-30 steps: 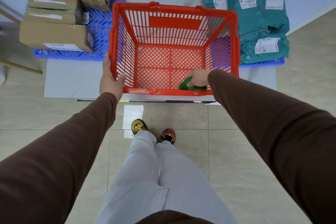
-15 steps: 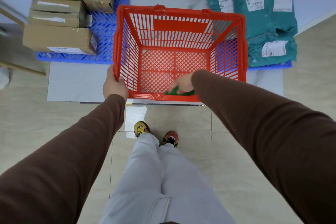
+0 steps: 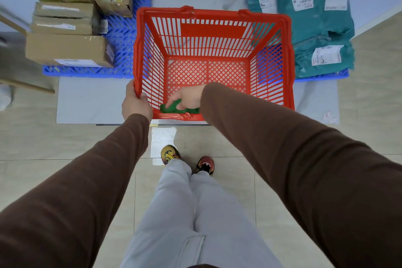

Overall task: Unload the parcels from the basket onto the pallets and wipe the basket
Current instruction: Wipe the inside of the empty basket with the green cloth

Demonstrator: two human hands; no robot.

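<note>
So the left hand (image 3: 136, 105) is clamped around the near-left corner rim of the red slatted plastic basket (image 3: 214, 17), while the right hand (image 3: 188, 97) is down inside it with fingers closed on a crumpled green cloth (image 3: 174, 108) pressed against the near wall. Brown cardboard parcels (image 3: 67, 50) sit on a blue plastic pallet (image 3: 121, 35) beyond the left hand, and teal plastic mailer bags (image 3: 313, 26) are piled on another blue pallet (image 3: 322, 75) beyond the right hand.
</note>
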